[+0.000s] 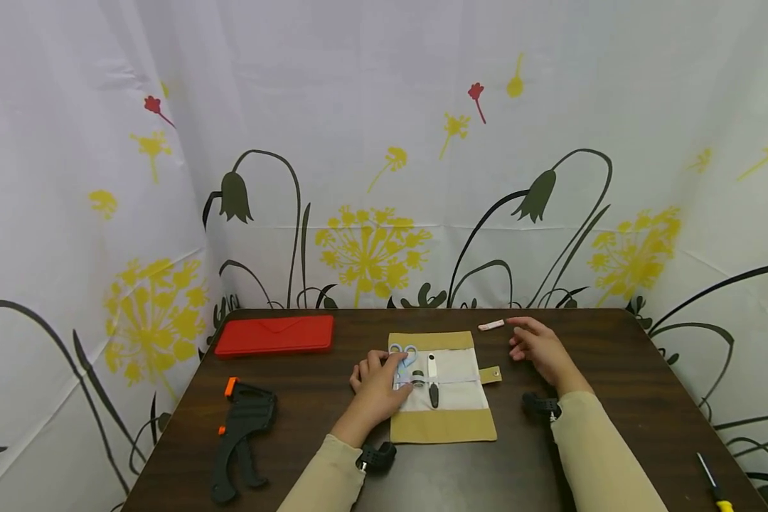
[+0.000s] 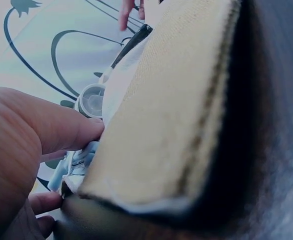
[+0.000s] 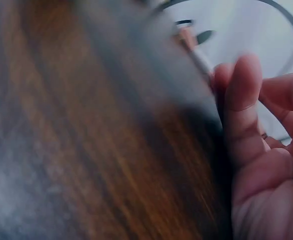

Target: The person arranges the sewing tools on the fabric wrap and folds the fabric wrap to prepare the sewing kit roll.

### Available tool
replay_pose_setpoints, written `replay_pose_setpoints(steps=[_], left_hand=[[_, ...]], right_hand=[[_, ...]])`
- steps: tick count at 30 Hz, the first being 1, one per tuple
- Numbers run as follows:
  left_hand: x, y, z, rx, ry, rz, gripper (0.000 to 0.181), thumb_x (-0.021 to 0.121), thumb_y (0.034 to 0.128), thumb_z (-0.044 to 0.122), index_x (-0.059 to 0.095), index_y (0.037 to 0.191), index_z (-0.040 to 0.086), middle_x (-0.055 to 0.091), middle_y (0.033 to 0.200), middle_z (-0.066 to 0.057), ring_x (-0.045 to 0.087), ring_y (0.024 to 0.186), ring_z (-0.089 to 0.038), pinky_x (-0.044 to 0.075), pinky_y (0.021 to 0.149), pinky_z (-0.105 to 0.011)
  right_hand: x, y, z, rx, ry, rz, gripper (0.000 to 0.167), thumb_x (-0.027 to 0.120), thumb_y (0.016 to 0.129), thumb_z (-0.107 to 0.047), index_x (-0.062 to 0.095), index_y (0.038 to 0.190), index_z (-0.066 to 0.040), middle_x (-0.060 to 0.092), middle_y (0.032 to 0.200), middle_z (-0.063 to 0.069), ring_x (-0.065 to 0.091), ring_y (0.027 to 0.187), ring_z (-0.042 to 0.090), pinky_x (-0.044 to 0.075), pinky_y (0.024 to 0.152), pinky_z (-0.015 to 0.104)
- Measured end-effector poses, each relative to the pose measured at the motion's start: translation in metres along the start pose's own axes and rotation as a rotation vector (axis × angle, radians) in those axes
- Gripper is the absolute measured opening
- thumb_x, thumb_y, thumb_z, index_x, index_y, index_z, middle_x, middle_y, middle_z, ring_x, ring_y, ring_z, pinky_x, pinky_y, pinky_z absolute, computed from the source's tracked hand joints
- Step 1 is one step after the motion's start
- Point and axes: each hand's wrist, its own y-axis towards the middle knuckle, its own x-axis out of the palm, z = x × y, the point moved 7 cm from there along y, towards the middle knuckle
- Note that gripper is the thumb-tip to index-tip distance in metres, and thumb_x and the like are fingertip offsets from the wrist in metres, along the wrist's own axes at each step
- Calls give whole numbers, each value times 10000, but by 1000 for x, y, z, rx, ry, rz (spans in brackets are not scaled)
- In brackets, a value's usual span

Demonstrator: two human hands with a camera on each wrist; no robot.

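Note:
A tan fabric pouch point(image 1: 444, 427) lies unfolded on the table, its white lining facing up. Light-blue scissors point(image 1: 411, 352), a small clear-lidded round container point(image 2: 92, 100) and a white tool with a dark handle point(image 1: 432, 380) sit under its band. At the pouch's left edge, my left hand point(image 1: 379, 384) grips the side, thumb over the scissors and fingers along the outer edge; the fingertips are partly hidden. My right hand point(image 1: 540, 350) is beyond the pouch's right side, fingers loosely bent and holding nothing. Close to its index fingertip lies a small white-and-pink strip point(image 1: 491, 325).
A red case point(image 1: 275, 336) lies at the back left. In front of it is a black clamp with orange pads point(image 1: 246, 434). A yellow-handled screwdriver point(image 1: 713, 483) lies at the front right. The pouch's snap tab point(image 1: 490, 375) sticks out to the right. A patterned curtain hangs behind the table.

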Motion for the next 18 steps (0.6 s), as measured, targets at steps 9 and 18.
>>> replay_pose_setpoints(steps=[9, 18], left_hand=[[1, -1, -1, 12, -18, 15, 572, 790, 945, 208, 612, 1487, 189, 417, 1484, -220, 311, 1402, -466, 44, 1179, -774], [0, 1, -1, 3, 16, 4, 565, 795, 962, 229, 612, 1497, 230, 416, 1509, -209, 318, 1423, -446, 58, 1193, -753]], right_hand=[[14, 7, -2, 73, -316, -27, 410, 559, 1148, -260, 623, 1553, -244, 561, 988, 107, 510, 584, 157, 511, 536, 299], [14, 7, -3, 59, -367, -8, 369, 579, 1140, -278, 654, 1493, -205, 573, 983, 93, 511, 564, 150, 510, 516, 307]])
